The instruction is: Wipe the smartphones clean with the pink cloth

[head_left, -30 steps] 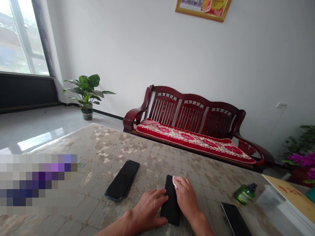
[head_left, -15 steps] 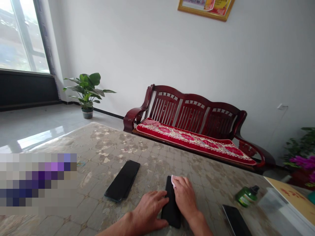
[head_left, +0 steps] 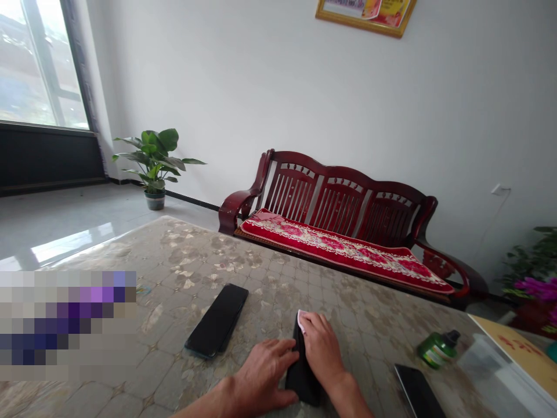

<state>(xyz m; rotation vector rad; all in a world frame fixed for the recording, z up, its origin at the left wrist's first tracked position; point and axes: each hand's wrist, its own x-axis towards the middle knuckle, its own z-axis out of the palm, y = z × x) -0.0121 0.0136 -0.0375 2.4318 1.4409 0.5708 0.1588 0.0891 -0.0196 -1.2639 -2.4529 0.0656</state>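
A black smartphone [head_left: 300, 380] lies flat on the patterned tablecloth in front of me. My left hand [head_left: 267, 368] grips it along its left side, with fingertips on the edge and the thumb near the lower end. Pressed onto the phone's far end is a small pale pink cloth [head_left: 301, 321], held under the fingers of my right hand [head_left: 322, 348], which covers much of the phone's right side. To the left, two dark phones [head_left: 217, 320] appear stacked, slightly offset from each other.
Right of my hands lie another black phone [head_left: 418, 390] and a green bottle [head_left: 437, 348] with a dark cap. A translucent box [head_left: 487, 371] with a tan lid or board [head_left: 517, 351] stands at the right. Beyond the table [head_left: 174, 255] is a red wooden bench [head_left: 339, 203].
My right hand has shifted slightly left with the pink cloth, across the phone's far end to its left corner. My left hand and the other phones stay put.
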